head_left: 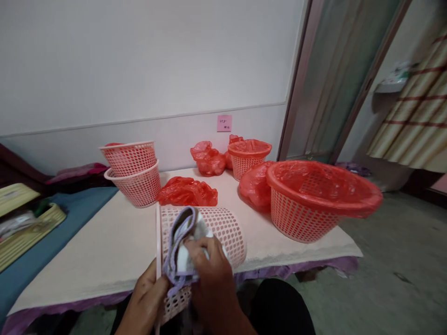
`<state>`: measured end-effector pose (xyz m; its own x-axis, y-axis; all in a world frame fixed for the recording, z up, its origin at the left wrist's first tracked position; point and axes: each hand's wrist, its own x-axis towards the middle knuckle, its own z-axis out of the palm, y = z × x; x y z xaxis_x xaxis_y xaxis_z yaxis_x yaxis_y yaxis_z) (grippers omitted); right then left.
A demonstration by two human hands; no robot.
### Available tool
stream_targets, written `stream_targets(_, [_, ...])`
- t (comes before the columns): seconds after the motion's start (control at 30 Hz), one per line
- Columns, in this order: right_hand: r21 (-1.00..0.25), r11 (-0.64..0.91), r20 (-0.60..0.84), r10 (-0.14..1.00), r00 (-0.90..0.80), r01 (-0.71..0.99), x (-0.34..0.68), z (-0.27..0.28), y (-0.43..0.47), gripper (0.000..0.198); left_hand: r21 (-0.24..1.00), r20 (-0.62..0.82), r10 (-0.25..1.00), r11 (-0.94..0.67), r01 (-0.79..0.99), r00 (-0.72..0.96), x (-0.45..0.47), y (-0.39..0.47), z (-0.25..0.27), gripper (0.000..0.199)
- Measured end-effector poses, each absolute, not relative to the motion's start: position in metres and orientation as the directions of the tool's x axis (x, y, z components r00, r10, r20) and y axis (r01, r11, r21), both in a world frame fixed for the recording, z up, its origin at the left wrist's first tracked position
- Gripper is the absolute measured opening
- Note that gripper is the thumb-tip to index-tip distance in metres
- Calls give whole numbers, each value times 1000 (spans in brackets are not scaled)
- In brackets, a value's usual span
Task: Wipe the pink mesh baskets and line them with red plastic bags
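Observation:
A pink perforated plastic basket (226, 228) lies on its side at the table's front edge, its open rim turned left. My left hand (145, 293) is closed round that rim, thumb on the near side. With my right hand (209, 265) I grip a folded white and grey cloth with purple edging (185, 232), pressed against the basket's outer wall. The cloth hides part of the mesh and some of my right fingers. Just behind the basket lies a crumpled red plastic bag (188, 190).
Two stacked pink baskets (139, 181) stand at the left. On the right are a large basket lined with red plastic (300, 214), a smaller lined basket (242, 165) and bunched red bags (207, 160). A pink note (224, 123) is on the wall.

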<state>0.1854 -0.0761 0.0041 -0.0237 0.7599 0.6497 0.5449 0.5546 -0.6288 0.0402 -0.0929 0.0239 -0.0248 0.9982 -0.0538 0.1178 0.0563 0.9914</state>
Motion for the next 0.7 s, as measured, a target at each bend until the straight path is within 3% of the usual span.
stream_targets(0.07, [-619,522,644,765,-2,586,204,-6,-65,47,989,-64,998,62,135,11,38,-96,21,50])
stream_targets(0.17, [-716,426,586,797,145,553,230,-32,-50,50,979,4,999,-12,201,43,26,-97,7,46])
stream_targets(0.27, [-837,285,449,845,289,467,245,-59,-41,42,921,72,983,-130,368,168,9,-97,-8,39])
stream_targets(0.4, [-895,232,362,877,317,380,246,-80,-45,32,834,103,971,-203,514,218,-11,-91,-18,35])
stream_targets(0.53, [-908,246,349,891,290,339,235,-83,-57,29,816,61,979,-160,555,192,-27,-83,-22,29])
stream_targets(0.7, [-920,275,336,920,204,278,218,-82,-65,35,891,-124,983,51,451,135,-39,-86,-14,32])
